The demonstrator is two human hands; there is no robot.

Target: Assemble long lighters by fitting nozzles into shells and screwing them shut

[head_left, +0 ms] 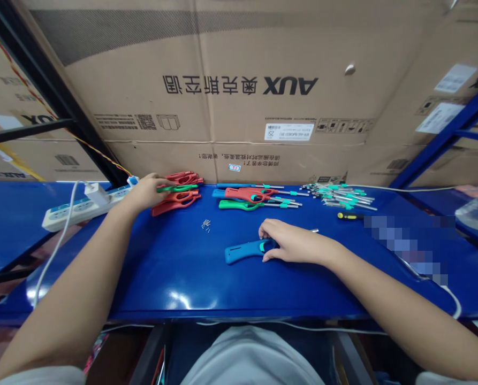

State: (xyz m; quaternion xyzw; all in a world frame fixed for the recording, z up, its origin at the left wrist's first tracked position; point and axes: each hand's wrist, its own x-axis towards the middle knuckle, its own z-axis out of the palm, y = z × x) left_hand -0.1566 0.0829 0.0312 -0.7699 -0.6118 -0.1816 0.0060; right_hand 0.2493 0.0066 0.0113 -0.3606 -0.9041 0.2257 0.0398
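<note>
My left hand (148, 191) reaches to a pile of red and orange plastic handle shells (176, 202) at the back left, its fingers on a green shell (180, 188) among them. My right hand (281, 240) is closed round the front part of a blue lighter (244, 251) lying on the blue table, its metal tip showing beyond the hand. Behind it lie several lighters, among them a red one (242, 194) and a green one (236, 205). Small screws (206, 225) are scattered between my hands.
Metal rods with teal parts (343, 195) are heaped at the back right, near a yellow-black screwdriver (349, 216). A white power strip (78, 210) with cables lies left. Cardboard (230, 48) stands behind the blue table (174, 283).
</note>
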